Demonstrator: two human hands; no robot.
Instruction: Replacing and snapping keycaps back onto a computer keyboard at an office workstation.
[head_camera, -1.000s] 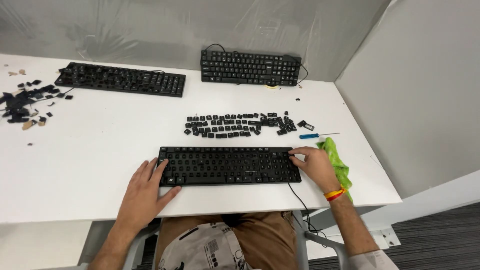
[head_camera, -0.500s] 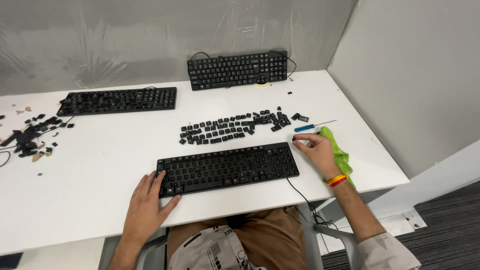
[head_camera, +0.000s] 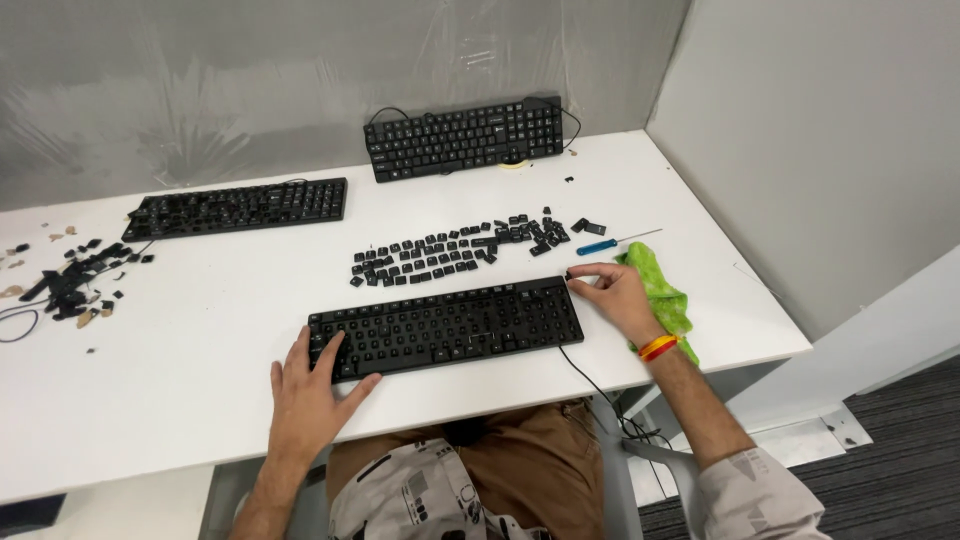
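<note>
While your left hand lies flat with fingers spread on the near-left corner of the black keyboard, your right hand rests at its far-right corner, fingertips drawn together at the edge; you cannot tell from here whether they pinch a keycap or only touch the frame. The keyboard sits flat on the white table, close to the front edge and straight before you, its cable dropping off the table beside your right wrist.

Expect the keyboard to be light, stiff along its length and apt to slide on the smooth tabletop, so a hand pressing one end, as your left does, looks like the way to steady it. The two short ends seem the best places to grip. The keycaps are likely small, brittle clip-on parts.

Just beyond the keyboard lies a row of loose keycaps, with a blue-handled screwdriver and a green cloth near your right hand. Two more keyboards lie farther back, and another pile of dark bits sits far left.
</note>
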